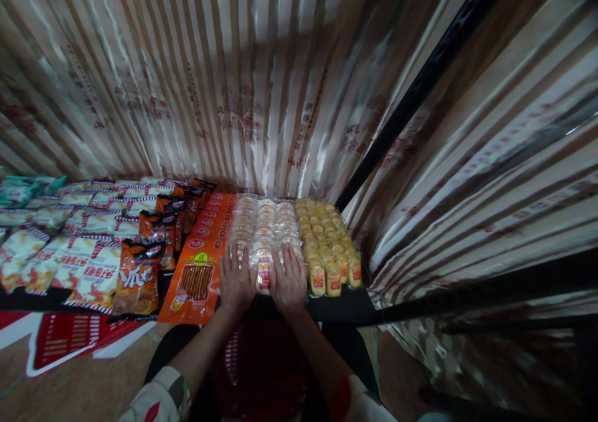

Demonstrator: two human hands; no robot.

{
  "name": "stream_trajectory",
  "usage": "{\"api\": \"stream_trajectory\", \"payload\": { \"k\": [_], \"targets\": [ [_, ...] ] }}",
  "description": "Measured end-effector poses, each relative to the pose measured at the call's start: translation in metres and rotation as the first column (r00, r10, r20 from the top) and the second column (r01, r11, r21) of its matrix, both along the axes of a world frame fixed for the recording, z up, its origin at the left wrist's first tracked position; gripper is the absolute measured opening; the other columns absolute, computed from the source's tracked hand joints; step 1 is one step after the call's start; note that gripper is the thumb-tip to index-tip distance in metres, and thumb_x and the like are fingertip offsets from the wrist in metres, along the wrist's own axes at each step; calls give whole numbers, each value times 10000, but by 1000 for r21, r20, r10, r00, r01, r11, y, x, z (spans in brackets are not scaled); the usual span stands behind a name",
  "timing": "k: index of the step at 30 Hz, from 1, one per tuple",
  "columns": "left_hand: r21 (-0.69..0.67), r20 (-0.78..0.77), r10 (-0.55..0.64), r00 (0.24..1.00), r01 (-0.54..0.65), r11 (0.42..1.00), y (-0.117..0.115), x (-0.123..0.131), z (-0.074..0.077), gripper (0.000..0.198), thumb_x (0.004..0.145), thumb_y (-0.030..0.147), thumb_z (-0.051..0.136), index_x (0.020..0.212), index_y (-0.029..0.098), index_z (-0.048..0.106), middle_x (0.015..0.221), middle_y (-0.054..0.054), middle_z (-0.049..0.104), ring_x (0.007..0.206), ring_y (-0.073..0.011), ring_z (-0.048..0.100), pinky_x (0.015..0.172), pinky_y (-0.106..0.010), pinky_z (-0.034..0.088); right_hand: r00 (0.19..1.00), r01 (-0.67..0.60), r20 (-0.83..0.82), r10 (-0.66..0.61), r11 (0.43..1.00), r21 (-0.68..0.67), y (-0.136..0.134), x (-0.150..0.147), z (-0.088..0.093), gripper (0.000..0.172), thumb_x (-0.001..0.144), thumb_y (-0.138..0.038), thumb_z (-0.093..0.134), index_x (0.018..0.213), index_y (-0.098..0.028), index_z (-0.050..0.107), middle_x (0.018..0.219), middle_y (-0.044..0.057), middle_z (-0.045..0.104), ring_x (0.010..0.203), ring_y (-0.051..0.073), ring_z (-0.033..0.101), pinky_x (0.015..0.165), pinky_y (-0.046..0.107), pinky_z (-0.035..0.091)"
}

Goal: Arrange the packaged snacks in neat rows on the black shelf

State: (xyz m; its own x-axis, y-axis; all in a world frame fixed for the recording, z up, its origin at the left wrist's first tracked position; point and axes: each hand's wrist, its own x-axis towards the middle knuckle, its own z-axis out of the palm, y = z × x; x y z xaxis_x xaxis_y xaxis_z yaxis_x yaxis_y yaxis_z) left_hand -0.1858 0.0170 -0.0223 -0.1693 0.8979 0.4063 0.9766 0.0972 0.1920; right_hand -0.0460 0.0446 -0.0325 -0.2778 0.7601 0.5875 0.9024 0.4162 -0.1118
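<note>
both palms flat on the pale snack rows, lower centre of frame

far left, white-and-red packets (pixel 88 266) lie overlapped, then dark orange bags (pixel 140 272) and the long orange packs (pixel 200 266). my left hand (pixel 237 280) and right hand (pixel 289 282) rest just beside each other on the pale wrapped cakes (pixel 264 229), fingers spread flat, gripping nothing. yellow cakes (pixel 327 241) sit touching at right on the dark tray (pixel 346 306). i'd judge light, even pressure best, nudging rows square without crushing wrappers.
</note>
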Motion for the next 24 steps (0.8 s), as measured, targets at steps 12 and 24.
{"api": "stream_trajectory", "payload": {
  "k": [12,24],
  "targets": [
    [12,-18,-63,998,64,998,-1,2,-1,499,866,287,454,1343,141,438,1436,-191,337,1360,-341,223,1082,-517,225,1000,0,-25,0,1000,-16,-7,-2,-7,412,915,-263,394,1301,-154,485,1406,149,411,1349,253,278,1064,447,247],
    [11,20,-7,1000,6,1000,21,-13,13,493,886,313,423,1345,135,429,1470,-179,272,1374,-329,184,1080,-509,234,999,-31,16,31,999,-28,6,-2,12,434,912,-312,418,1325,-187,464,1405,134,416,1344,255,284,1073,458,236]
  ]
}}
